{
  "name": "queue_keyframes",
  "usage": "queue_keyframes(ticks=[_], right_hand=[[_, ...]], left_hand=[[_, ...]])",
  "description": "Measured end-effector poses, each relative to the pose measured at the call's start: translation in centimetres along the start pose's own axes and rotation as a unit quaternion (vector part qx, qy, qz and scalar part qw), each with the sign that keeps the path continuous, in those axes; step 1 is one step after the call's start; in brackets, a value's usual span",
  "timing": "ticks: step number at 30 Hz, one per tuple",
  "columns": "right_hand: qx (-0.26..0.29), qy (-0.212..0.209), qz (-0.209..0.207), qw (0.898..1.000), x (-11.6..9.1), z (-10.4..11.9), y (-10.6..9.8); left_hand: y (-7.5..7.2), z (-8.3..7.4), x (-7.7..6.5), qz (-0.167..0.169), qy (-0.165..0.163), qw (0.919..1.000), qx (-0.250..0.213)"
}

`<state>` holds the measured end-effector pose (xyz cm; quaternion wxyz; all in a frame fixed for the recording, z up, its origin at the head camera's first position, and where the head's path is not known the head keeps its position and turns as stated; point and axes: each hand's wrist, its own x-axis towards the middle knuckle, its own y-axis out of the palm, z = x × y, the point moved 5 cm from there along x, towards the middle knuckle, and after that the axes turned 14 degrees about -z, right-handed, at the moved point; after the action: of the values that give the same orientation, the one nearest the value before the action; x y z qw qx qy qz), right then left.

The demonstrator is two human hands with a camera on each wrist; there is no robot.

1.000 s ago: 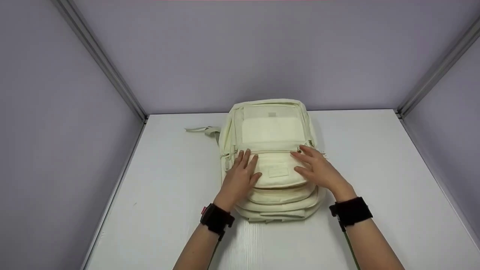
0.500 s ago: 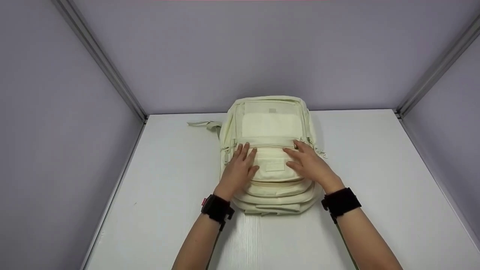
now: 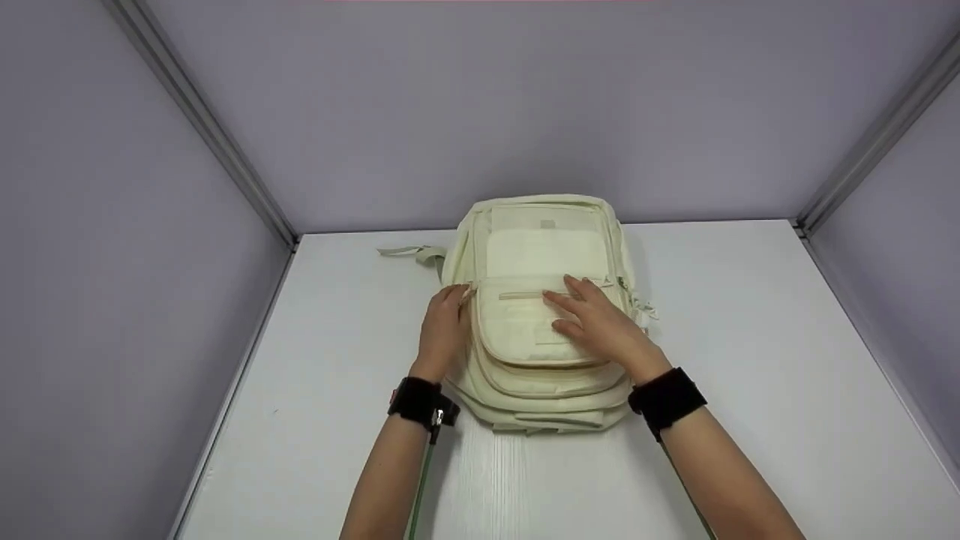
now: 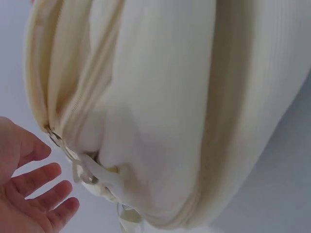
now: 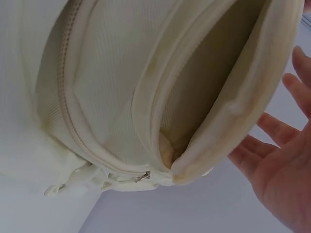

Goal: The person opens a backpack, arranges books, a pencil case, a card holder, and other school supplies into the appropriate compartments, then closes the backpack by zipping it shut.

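A cream backpack [image 3: 547,255] lies front side up on the white table, its top toward the back wall. Its front pocket flap [image 3: 517,341] is unzipped along the lower curve, and the gap [image 5: 209,73] gapes in the right wrist view. My left hand [image 3: 441,330] is at the pocket's left side, fingers extended beside the zipper pull [image 4: 54,138], with space between thumb and fingers in the left wrist view. Across the flap's right half lies my right hand [image 3: 600,322], fingers spread. A second zipper pull [image 5: 142,177] shows at the lower zipper.
A loose strap [image 3: 429,255] sticks out from the backpack's left side. White cords [image 3: 645,309] hang at its right side. The white table [image 3: 337,360] is bounded by grey panels at left, right and back [image 3: 480,112].
My left hand has moved from the flap's front to its left edge. The backpack has shifted slightly toward the back wall. My right hand has slid a little left and away from me.
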<state>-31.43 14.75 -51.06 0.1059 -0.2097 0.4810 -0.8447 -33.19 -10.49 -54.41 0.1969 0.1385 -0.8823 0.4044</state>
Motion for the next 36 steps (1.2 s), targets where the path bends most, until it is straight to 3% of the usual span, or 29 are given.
queue_keyframes(ticks=[10,15,36], right_hand=[[-0.066,0.021,0.019,0.997,1.3,1.0,1.9],[-0.074,0.016,0.012,0.997,1.6,0.9,2.1],[-0.058,0.013,0.007,0.998,1.5,0.7,2.1]], left_hand=[[0.6,0.7,1.2,-0.006,-0.016,0.9991,0.038],[0.6,0.5,1.5,-0.010,-0.003,0.9991,0.041],[-0.6,-1.0,0.3,-0.052,0.052,0.9958,0.055]])
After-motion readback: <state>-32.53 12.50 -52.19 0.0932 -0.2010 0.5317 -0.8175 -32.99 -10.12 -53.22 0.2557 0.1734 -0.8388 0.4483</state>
